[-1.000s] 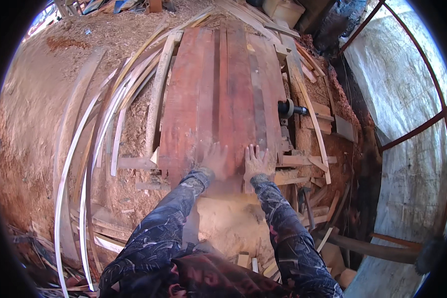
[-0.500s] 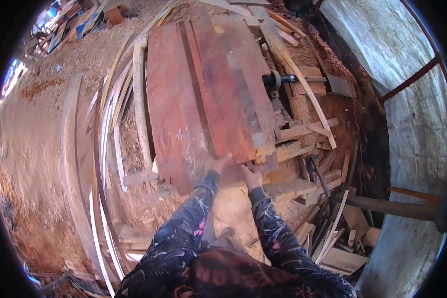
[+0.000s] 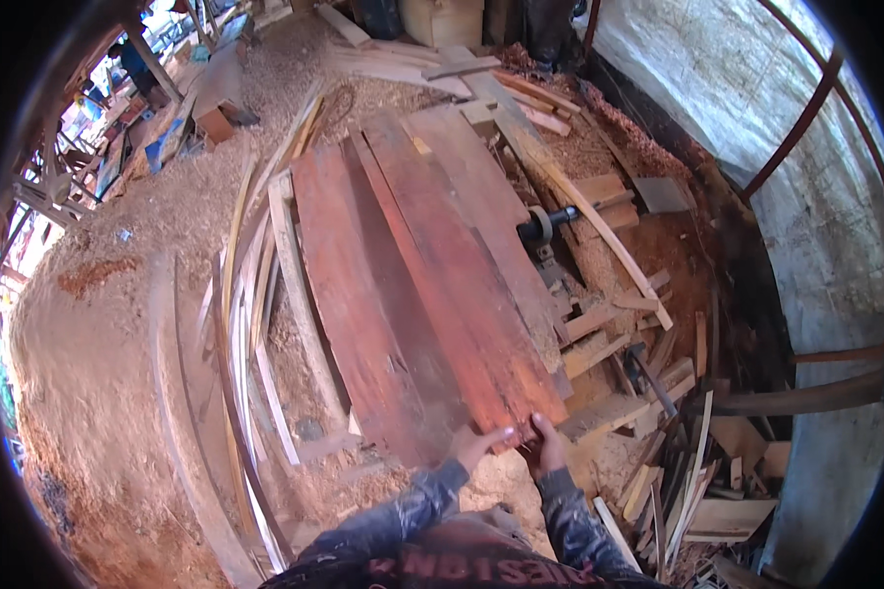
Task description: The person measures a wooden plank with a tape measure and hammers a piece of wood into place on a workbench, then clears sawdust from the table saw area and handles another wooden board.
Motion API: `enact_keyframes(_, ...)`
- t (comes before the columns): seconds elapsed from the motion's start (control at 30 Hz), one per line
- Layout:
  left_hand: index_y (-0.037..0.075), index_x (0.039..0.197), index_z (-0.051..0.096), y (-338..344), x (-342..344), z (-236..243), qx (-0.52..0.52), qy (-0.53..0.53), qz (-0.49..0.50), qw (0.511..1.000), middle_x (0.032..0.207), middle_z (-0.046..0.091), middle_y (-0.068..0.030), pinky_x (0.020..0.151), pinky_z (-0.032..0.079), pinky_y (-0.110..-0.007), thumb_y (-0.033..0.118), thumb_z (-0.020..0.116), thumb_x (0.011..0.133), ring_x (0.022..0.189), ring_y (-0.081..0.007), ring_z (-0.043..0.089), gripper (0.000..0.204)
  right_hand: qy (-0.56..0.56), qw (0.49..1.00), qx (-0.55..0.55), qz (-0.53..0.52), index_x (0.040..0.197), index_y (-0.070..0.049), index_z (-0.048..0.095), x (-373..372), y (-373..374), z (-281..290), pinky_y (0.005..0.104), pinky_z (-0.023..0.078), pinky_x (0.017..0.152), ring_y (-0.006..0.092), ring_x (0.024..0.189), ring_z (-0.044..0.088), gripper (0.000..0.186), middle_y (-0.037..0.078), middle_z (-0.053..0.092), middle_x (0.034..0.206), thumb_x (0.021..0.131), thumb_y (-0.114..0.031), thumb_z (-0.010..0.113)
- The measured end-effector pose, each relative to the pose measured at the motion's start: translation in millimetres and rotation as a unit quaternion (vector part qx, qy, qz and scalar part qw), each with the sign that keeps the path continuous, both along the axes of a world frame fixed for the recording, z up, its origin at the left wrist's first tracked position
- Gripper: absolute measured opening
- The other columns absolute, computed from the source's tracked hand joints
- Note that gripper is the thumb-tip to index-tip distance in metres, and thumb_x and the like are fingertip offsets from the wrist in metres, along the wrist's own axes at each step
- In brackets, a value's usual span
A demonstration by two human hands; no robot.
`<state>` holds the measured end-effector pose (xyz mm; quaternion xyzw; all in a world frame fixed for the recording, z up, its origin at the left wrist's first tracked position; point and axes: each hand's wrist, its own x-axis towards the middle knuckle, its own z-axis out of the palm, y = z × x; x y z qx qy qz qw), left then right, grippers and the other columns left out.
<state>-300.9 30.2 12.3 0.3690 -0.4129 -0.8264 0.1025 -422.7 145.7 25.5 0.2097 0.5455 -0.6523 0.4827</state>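
Observation:
A long reddish wooden board point(image 3: 450, 285) lies lengthwise on a worn, reddish wooden bench top point(image 3: 349, 294). My left hand point(image 3: 473, 448) grips the board's near end at its left corner, thumb on top. Close beside it, my right hand point(image 3: 547, 452) holds the right part of the same end, its thumb also on the upper face. The fingers under the board are hidden. The near end looks rough and chipped.
A dark shaft with a wheel point(image 3: 543, 227) sticks out right of the bench. Long thin wood strips point(image 3: 248, 383) lie to its left. Offcuts point(image 3: 732, 515) are heaped at the lower right. Sawdust point(image 3: 98, 383) covers the ground, and pale sheeting point(image 3: 805, 187) hangs along the right.
The view has shifted, so the bench sits lower in it. My hands have come closer together at the board's near end, and my left hand now grips its left corner.

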Motion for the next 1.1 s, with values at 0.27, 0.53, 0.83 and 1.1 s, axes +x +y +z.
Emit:
enact_keyframes(0.27, 0.004, 0.127, 0.056, -101, 53, 150, 0.131, 0.039, 0.188, 0.973, 0.119, 0.065, -0.0119, 0.087, 0.057, -0.041, 0.018, 0.069, 0.089, 0.107, -0.0295, 0.066, 0.043, 0.067, 0.971, -0.181, 0.138, 0.108, -0.006, 0.062, 41, -79, 168, 0.0368, 0.056, 0.079, 0.0211, 0.089, 0.068, 0.040, 0.009, 0.067, 0.101, 0.097, -0.044, 0.059)
enact_keyframes(0.53, 0.007, 0.133, 0.052, -188, 258, 42, 0.070, 0.009, 0.211, 0.975, 0.127, 0.063, -0.0155, 0.091, 0.055, -0.052, 0.035, 0.059, 0.096, 0.117, -0.0365, 0.062, 0.047, 0.304, 0.782, 0.000, 0.543, 0.112, 0.001, 0.069, 59, -2, 57, 0.0345, 0.050, 0.091, 0.0247, 0.099, 0.066, 0.053, 0.016, 0.071, 0.106, 0.093, -0.048, 0.063)
enact_keyframes(0.83, 0.021, 0.136, 0.051, -18, 348, -144, 0.226, -0.074, 0.241, 0.941, 0.124, 0.061, -0.0085, 0.095, 0.045, -0.055, 0.053, 0.062, 0.093, 0.116, -0.0326, 0.055, 0.055, 0.247, 0.793, 0.356, 0.429, 0.104, 0.001, 0.073, 48, 340, -87, 0.0431, 0.053, 0.088, 0.0333, 0.095, 0.070, 0.053, 0.022, 0.073, 0.097, 0.082, -0.047, 0.068)
enact_keyframes(1.1, 0.019, 0.125, 0.061, 67, 309, -189, 0.110, -0.191, 0.189, 0.957, 0.114, 0.067, -0.0041, 0.095, 0.047, -0.048, 0.050, 0.058, 0.095, 0.105, -0.0271, 0.060, 0.043, 0.330, 0.780, 0.428, 0.316, 0.094, -0.001, 0.075, 88, 469, -143, 0.0432, 0.053, 0.083, 0.0325, 0.088, 0.070, 0.049, 0.018, 0.074, 0.090, 0.085, -0.047, 0.063)
